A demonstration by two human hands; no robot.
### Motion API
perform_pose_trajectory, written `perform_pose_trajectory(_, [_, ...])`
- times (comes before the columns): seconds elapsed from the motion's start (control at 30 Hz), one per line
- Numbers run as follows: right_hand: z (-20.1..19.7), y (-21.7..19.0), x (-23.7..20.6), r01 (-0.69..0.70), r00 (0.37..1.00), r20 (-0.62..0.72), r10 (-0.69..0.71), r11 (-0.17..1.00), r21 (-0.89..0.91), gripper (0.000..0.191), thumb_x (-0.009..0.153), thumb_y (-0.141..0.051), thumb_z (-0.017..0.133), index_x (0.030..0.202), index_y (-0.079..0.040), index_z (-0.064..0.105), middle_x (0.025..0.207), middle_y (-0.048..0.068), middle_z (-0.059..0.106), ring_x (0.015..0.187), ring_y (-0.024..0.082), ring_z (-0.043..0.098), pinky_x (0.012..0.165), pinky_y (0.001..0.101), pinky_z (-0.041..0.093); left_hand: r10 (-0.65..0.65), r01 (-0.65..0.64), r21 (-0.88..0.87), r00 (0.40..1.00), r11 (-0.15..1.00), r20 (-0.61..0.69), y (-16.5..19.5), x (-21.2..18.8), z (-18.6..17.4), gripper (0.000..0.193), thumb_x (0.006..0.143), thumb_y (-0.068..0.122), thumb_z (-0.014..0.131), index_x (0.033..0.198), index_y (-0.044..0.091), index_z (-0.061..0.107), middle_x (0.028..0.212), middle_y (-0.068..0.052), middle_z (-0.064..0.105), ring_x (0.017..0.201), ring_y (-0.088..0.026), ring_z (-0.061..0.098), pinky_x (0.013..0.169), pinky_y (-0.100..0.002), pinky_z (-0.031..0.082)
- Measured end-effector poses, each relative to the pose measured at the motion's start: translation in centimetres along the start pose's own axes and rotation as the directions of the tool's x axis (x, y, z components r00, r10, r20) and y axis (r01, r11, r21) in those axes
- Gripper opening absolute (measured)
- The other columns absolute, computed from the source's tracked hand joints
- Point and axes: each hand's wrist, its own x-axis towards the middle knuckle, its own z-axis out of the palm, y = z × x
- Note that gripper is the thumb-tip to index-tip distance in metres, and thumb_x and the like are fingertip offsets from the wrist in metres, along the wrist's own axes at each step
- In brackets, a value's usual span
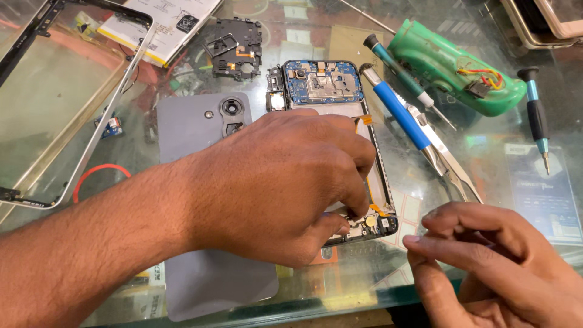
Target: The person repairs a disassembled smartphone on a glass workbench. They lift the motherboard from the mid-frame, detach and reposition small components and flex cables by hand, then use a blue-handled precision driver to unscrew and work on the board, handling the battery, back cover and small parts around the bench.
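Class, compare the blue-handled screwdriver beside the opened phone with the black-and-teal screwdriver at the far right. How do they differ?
The blue-handled screwdriver lies slanted, resting against tweezers next to the opened phone; the black-and-teal screwdriver lies nearly straight, alone. The blue one looks longer and thicker. Both rest untouched on the glass table.

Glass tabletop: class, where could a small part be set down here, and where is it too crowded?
Bare glass lies inside the thin silver phone frame at far left. The flat grey back cover is partly bare near its camera hole. Crowded: the opened phone with blue circuit board under the left hand, and the blue-handled tweezers beside it.
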Motion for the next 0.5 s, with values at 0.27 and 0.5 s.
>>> perform_pose_trajectory(0.27, [0.1,-0.1,0.7,0.107,0.991,0.081,-0.106,0.994,-0.01,0.036,0.072,0.002,0.082,0.107,-0.008,0.077,0.096,0.007,0.068,0.084,0.012,0.068,0.074,0.021,0.054,0.016,-0.016,0.013,1.0,1.0,0.003,-0.1,0.1,-0.1,0.019,0.069,0.022,0.078,0.087,0.015,0.079,0.091,-0.002,0.068,0.099,-0.027,0.066,0.079,-0.045,0.053])
perform_pose_trajectory(0.5, [1.2,-1.8,1.5,0.107,0.994,0.021,-0.106,0.993,-0.043,0.024,0.073,-0.001,0.082,0.096,-0.006,0.075,0.091,0.008,0.068,0.083,0.015,0.068,0.076,0.0255,0.056,0.012,-0.012,0.013,1.0,1.0,-0.005,-0.1,0.0,0.1,0.019,0.069,0.022,0.078,0.087,0.015,0.08,0.091,-0.002,0.068,0.098,-0.027,0.066,0.079,-0.045,0.052])
